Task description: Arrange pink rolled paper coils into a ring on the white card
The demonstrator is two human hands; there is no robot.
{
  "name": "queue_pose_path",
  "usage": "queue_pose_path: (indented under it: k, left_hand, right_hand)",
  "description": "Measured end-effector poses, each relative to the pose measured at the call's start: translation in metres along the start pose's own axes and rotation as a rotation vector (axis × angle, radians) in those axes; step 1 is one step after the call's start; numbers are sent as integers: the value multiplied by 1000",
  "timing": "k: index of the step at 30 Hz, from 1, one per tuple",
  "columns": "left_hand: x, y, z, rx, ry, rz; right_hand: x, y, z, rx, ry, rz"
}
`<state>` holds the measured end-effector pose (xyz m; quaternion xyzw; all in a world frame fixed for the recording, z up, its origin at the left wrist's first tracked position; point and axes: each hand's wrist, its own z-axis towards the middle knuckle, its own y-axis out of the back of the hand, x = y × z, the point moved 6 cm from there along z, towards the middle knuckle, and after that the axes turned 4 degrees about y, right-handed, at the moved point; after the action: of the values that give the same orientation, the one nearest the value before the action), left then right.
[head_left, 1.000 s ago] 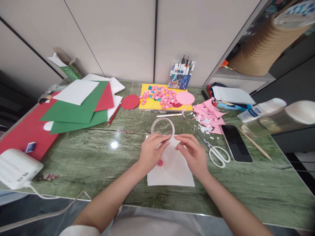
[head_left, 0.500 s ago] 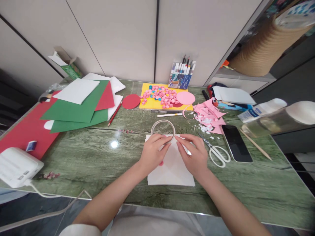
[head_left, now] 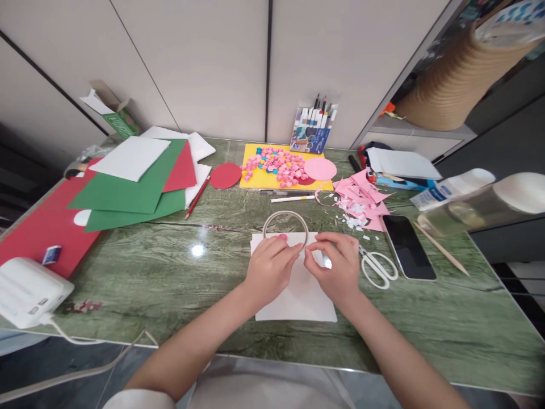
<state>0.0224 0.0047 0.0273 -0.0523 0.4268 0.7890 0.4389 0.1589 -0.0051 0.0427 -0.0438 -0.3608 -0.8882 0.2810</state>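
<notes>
My left hand (head_left: 272, 264) is closed on a thin, pale ring that looks like a nearly used-up roll of tape (head_left: 286, 213), held upright above the paper. My right hand (head_left: 336, 264) is beside the roll's right edge, thumb and forefinger pinched together; whatever lies between them is too small to make out. Below both hands lies a white sheet of paper (head_left: 293, 309), partly covered by them. A small pink piece (head_left: 283, 236) shows inside the ring by my left fingers. White-handled scissors (head_left: 378, 270) lie just right of my right hand.
Pink and blue paper pieces (head_left: 283, 165) cover a yellow sheet (head_left: 251, 183) at the back. Pink scraps (head_left: 361, 196), a phone (head_left: 409, 247) and a bottle (head_left: 464, 210) lie to the right. Green and red sheets (head_left: 123, 190) and a white charger (head_left: 36, 289) are left.
The roll of tape has turned and shifted slightly right in my left hand. My right thumb and forefinger have curled into a tighter pinch beside it.
</notes>
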Motion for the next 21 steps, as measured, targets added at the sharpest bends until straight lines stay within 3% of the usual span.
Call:
queue_pose_path:
  k: [8,11,14,16,21]
  left_hand:
    - [-5,3,3,-40,57,-75]
    - [-10,1,0,-41,42,-90]
    - [-9,-1,-1,-23,20,-115]
    - [5,-2,2,-5,72,-99]
    - [71,-1,11,98,247,229]
  right_hand:
    - [-1,-3,-6,-38,-126,59]
    - [-22,-5,-3,-36,-240,82]
    - [-55,4,0,-132,-416,107]
    - [-71,3,1,-114,-491,234]
    - [-76,-25,-7,155,-630,753]
